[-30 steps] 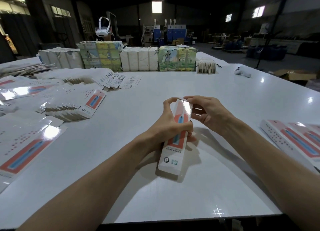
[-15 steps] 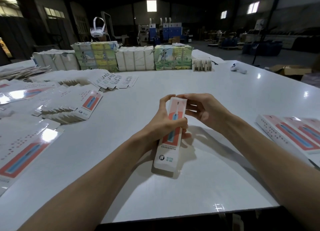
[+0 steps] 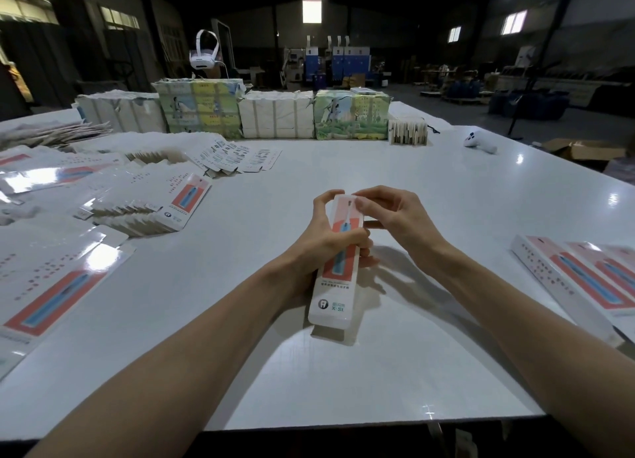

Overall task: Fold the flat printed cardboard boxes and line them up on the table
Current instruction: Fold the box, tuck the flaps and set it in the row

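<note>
Head view: one folded printed box, long and narrow, white with a red panel and a blue item printed on it, was held over the middle of the bench, its long axis running away from the person. Its near end sat low above the bench surface; contact there could not be confirmed. The left hand gripped the box round its middle, fingers curled over the right edge and thumb raised along the upper left edge. The right hand was curled at the far end of the box, fingertips on the top corner.

At the right edge of the bench, folded boxes of the same print lay side by side, touching. To the left, flat boxes lay in fanned, overlapping stacks, with further flat sheets nearer the person. Wrapped bundles stood in a row along the far edge of the bench. A white controller lay well apart at the far right. A white headset showed behind the bundles.
</note>
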`<act>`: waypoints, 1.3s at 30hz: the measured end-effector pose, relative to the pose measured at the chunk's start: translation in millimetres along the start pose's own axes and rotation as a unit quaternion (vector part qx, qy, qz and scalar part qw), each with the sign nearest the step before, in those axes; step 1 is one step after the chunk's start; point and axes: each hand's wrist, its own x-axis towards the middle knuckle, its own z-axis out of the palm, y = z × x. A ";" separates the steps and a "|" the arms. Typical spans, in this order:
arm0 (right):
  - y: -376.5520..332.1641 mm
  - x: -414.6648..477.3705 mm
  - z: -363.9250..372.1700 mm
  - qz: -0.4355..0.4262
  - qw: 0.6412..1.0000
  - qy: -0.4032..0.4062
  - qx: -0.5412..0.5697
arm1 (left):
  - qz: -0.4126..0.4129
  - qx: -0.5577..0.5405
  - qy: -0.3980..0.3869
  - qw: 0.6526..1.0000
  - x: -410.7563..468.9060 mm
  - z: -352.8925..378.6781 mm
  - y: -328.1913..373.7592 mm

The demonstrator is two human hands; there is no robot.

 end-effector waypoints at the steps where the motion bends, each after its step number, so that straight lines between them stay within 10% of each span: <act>1: 0.0 -0.2 0.9 0.002 1.000 0.000 -0.003 | 0.000 -0.009 -0.002 1.000 -1.0 0.4 0.2; 18: -5.2 -6.7 11.5 -0.053 0.935 -0.079 -0.342 | -0.010 -0.252 0.033 0.967 -3.6 2.8 15.9; 39: -21.7 -139.5 -106.7 0.162 0.698 0.068 -0.694 | 0.005 -0.043 0.046 0.998 -1.4 4.0 -2.6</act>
